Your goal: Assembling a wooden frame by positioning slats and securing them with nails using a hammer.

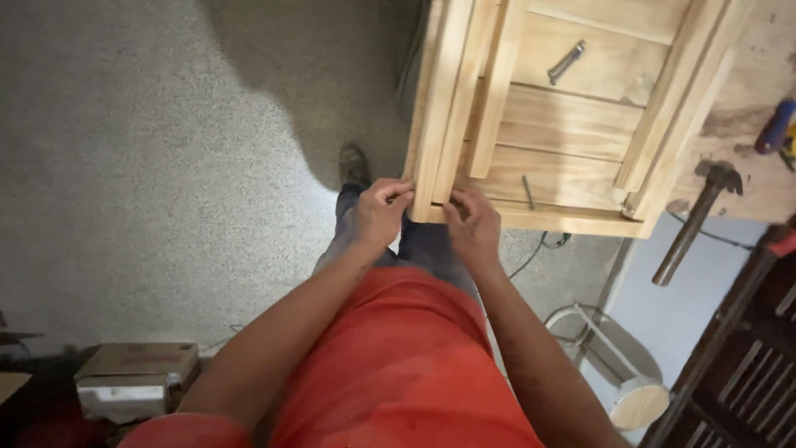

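A pale wooden frame piece (pixel 539 124), built of slats and panels, lies on a workbench and juts over its near edge. My left hand (pixel 380 211) pinches the near left corner of the frame from the outside. My right hand (pixel 474 226) grips the same near edge just to the right, fingers curled on the wood. Between my hands stands the end of an upright slat (pixel 431 158). Whether a small part sits under my fingertips cannot be told.
A metal bolt (pixel 566 61) and a thin nail (pixel 527 192) lie on the panels. A hammer (pixel 696 220) hangs off the workbench (pixel 763 91) at right, near a blue-handled tool (pixel 775 126). A stool (pixel 630 390) and cardboard boxes (pixel 137 377) stand on the speckled floor.
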